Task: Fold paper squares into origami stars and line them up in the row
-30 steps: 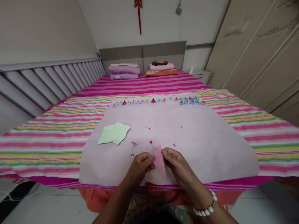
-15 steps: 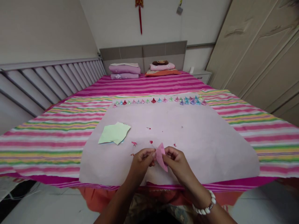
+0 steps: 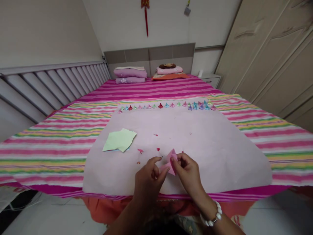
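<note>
The folded pink paper (image 3: 169,160) is held just above the pale paper sheet (image 3: 220,147) on the bed (image 3: 269,130); the left hand (image 3: 149,178) and the right hand (image 3: 188,171) both pinch it; green paper squares (image 3: 119,140) lie left of it.

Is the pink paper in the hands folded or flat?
Folded. The pink paper shows a pointed tip and layered flaps, pinched between the left hand and the right hand above the pale sheet.

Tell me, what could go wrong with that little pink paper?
The pink paper is pinched between the left hand and right hand over the bed, so a fold might go crooked or tear. It is near the bed's front edge, so it could drop to the floor.
</note>
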A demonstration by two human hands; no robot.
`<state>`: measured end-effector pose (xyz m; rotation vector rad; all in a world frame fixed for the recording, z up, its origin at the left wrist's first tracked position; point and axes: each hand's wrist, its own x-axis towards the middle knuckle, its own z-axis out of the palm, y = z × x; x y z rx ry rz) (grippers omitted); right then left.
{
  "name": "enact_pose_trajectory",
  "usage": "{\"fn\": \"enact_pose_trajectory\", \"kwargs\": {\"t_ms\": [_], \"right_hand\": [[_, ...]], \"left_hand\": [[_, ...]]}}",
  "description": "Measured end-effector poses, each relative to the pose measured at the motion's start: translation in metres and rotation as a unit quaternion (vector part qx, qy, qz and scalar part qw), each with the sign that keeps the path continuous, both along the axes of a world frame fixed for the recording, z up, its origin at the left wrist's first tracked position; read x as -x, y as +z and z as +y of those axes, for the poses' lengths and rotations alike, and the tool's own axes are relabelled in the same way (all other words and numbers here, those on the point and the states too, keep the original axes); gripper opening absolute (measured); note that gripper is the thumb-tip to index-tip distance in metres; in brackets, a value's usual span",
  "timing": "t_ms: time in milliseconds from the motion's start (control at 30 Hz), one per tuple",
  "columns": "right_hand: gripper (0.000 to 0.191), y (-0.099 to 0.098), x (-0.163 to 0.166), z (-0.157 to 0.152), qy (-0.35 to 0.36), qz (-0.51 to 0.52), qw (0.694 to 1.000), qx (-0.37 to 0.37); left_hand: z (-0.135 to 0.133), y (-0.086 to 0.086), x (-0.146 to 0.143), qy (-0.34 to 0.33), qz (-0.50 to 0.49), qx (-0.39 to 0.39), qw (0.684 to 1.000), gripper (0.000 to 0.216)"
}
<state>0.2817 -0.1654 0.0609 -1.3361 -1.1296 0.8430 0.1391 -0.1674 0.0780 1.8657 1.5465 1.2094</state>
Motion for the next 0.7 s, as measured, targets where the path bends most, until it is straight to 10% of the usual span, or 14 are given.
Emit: {"fn": "enact_pose_trajectory", "kwargs": {"t_ms": [367, 700], "right_hand": [[0.012, 0.006, 0.01, -0.008, 0.011, -0.064, 0.996, -0.055], [0.013, 0.002, 0.01, -0.005, 0.024, -0.076, 0.993, -0.084]], "left_hand": [[-0.004, 0.003, -0.014, -0.054, -0.027, 0.168, 0.984, 0.055], [0.009, -0.002, -0.008, -0.085, -0.033, 0.119, 0.989, 0.032]]}}
